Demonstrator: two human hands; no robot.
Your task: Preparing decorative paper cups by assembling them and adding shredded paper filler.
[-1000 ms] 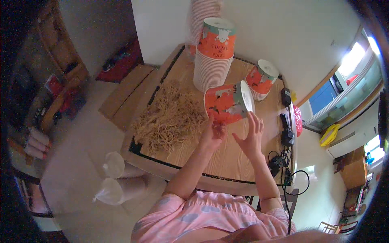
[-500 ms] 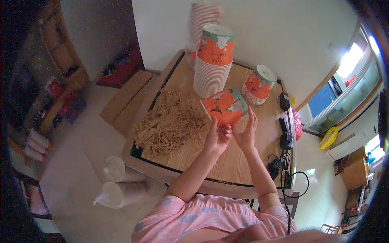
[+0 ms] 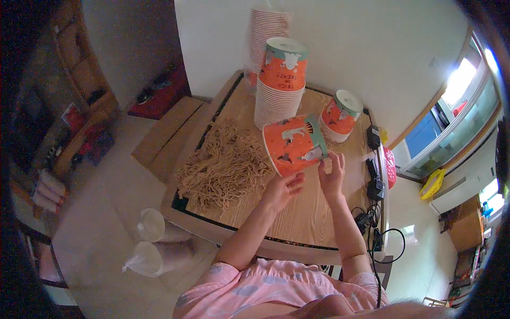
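An orange paper bucket point(image 3: 289, 141) with a green band and Halloween pictures is tilted on its side above the table, its open rim toward the left. My right hand point(image 3: 333, 174) grips the green end with thumb and fingers. Beneath the orange side, my left hand point(image 3: 284, 192) has its fingers bent, the fingertips against the bucket's lower edge. Just behind stands a tall stack of upside-down paper buckets point(image 3: 281, 74); a shorter stack point(image 3: 340, 114) is to the right. A heap of tan twisted paper cords point(image 3: 220, 165) lies left of my hands.
The wood-topped table point(image 3: 297, 218) has black adapters point(image 3: 376, 189) and tangled cables along its right edge. Another wrapped stack of white cups point(image 3: 265, 32) stands against the wall. A cardboard box point(image 3: 164, 133) and bagged stacks of cups point(image 3: 146, 258) are on the floor at left.
The bucket has turned about its long axis, so a different part of its print faces me. My left hand has shifted slightly down, its fingers less curled around the bucket.
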